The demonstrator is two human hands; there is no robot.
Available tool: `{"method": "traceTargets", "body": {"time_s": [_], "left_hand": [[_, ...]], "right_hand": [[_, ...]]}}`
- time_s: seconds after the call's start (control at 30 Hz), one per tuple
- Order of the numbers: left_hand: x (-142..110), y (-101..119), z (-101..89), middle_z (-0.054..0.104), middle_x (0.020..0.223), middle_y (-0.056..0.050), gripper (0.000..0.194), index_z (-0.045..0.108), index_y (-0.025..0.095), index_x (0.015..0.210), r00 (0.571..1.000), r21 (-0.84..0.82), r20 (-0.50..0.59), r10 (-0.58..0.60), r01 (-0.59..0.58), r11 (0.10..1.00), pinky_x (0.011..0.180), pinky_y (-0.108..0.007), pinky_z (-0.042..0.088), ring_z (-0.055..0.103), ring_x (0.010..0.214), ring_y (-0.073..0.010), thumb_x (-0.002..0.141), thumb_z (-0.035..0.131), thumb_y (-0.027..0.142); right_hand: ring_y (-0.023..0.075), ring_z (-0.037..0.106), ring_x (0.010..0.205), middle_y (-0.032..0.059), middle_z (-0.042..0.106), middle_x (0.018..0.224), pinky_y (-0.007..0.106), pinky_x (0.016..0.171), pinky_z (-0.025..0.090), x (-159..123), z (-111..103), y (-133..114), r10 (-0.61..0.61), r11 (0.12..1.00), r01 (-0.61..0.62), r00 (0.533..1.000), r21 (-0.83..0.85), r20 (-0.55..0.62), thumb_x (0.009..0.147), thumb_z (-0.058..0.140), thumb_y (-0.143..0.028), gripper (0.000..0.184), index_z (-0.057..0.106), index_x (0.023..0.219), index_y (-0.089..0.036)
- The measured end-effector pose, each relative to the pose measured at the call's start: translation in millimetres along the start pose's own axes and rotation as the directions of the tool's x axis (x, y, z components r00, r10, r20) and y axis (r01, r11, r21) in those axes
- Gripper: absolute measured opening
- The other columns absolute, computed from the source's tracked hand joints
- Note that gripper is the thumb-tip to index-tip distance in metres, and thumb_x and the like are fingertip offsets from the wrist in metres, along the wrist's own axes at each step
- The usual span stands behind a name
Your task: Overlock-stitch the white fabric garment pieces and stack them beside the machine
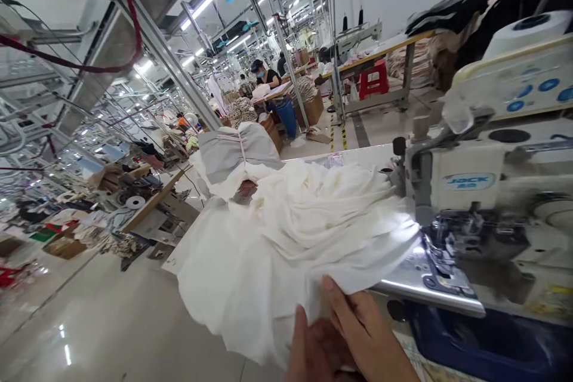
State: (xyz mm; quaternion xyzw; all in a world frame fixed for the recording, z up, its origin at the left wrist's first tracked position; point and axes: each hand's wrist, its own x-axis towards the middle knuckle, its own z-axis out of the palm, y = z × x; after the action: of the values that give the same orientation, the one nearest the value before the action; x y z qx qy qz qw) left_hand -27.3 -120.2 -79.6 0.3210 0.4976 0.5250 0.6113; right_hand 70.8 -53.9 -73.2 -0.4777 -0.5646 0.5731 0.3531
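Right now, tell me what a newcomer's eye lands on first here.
A big heap of white cloth fills the middle of the view, its near edge at the person's two hands along the bottom. To its right stands a white sewing machine. Just beyond the cloth lies a grey bundle tied with a pink strap.
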Motion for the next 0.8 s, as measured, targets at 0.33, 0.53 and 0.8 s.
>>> {"method": "traceTargets", "body": {"time_s": [0.33, 0.53, 0.8], "left_hand": [[115.2, 138.7, -63.6, 0.060, 0.130, -0.010, 0.061, 0.063, 0.017, 0.118, 0.907, 0.593, -0.237, 0.348, -0.149, 0.792, 0.115, -0.042, 0.028, 0.043, 0.133, -0.0291, 0.076, 0.062, 0.061], [196.2, 217.6, -61.0, 0.069, 0.112, -0.008, 0.051, 0.071, 0.016, 0.091, 0.957, 0.755, -0.109, 0.270, -0.097, 0.648, 0.108, -0.037, 0.036, 0.054, 0.120, -0.0286, 0.059, 0.080, 0.056], [183.6, 227.2, -85.9, 0.063, 0.061, -0.009, 0.052, 0.057, 0.016, 0.054, 0.933, 0.867, -0.226, 0.279, 0.062, 0.494, 0.066, -0.033, 0.047, 0.064, 0.072, -0.0247, 0.077, 0.058, 0.063]], "right_hand": [[0.0231, 0.064, 0.092, 0.0081, 0.066, 0.105, 0.033, 0.073, 0.053, -11.5, -8.5, 40.6, -0.592, 0.680, 0.503, 0.806, -0.534, 0.005, 0.096, 0.044, -0.033, 0.027, 0.062, 0.111, -0.020], [0.0282, 0.060, 0.083, 0.0075, 0.061, 0.086, 0.045, 0.069, 0.052, 2.5, -9.4, 63.4, -0.641, 0.457, 0.443, 0.765, -0.771, 0.060, 0.094, 0.039, -0.020, 0.020, 0.059, 0.091, -0.020], [0.0213, 0.056, 0.073, 0.0023, 0.055, 0.078, 0.036, 0.069, 0.045, -13.2, -8.6, 59.9, -0.596, 0.532, 0.506, 0.793, -0.679, 0.125, 0.095, 0.043, -0.021, 0.014, 0.050, 0.084, -0.022]]}}
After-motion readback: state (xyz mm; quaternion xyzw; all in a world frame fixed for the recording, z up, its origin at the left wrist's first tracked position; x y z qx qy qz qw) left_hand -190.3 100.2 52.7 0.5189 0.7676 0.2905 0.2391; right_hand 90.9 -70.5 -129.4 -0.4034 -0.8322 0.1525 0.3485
